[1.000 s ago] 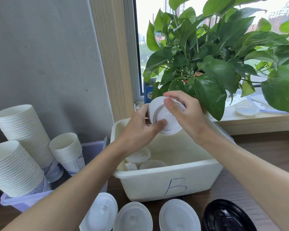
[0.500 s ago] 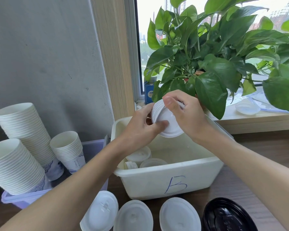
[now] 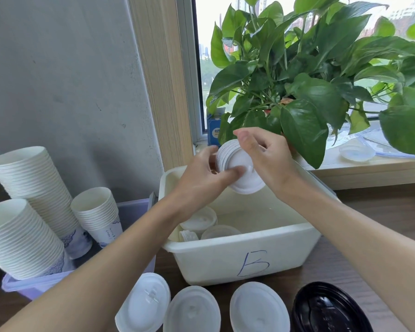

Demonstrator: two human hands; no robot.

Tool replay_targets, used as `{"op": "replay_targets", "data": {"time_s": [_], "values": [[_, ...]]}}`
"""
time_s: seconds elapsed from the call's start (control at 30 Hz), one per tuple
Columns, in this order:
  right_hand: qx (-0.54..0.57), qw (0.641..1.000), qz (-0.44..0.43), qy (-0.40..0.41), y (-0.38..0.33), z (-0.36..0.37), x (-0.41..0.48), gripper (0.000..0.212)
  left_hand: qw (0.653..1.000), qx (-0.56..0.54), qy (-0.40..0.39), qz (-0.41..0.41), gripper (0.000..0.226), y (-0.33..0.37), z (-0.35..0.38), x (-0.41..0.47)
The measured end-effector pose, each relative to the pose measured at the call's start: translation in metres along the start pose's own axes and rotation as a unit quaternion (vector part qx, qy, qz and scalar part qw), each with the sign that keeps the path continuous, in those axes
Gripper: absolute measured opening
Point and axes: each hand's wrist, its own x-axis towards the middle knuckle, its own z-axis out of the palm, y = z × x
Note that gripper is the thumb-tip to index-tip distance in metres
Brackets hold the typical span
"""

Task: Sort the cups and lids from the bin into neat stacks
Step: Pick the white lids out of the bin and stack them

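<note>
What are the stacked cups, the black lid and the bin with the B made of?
Stacked cups: probably paper, matte white, with thin rolled rims and blue print low down. Black lid: likely plastic, glossy, showing bright reflections. Bin: seemingly plastic, smooth off-white, softly shiny.

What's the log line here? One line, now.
phase: stacking | left hand: holds lid stack | right hand: holds lid stack | where: above bin marked B | in bin: loose lids

The stacked lids are showing matt white plastic, the bin smooth milky plastic, the paper cups matt paper; the black lid is gleaming glossy at the wood-grain desk's near edge.
</note>
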Motion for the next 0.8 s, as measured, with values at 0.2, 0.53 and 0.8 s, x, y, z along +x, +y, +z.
{"op": "replay_targets", "data": {"time_s": [0.2, 0.53, 0.8], "values": [[-0.016, 0.999, 0.017, -0.04, -0.0022, -0.0016, -0.0025, 0.039, 1.0, 0.009, -0.008, -0.001, 0.04, -0.004, -0.0026, 0.0009], [-0.035, 0.998, -0.013, -0.04, 0.0009, 0.0002, -0.0012, 0.022, 0.999, -0.004, -0.031, 0.021, 0.042, -0.003, -0.0048, 0.0002], [0.008, 0.998, 0.036, 0.051, 0.0023, 0.0011, 0.0038, 0.025, 0.998, -0.025, -0.02, -0.059, 0.063, 0.0003, -0.0021, 0.0026]]}}
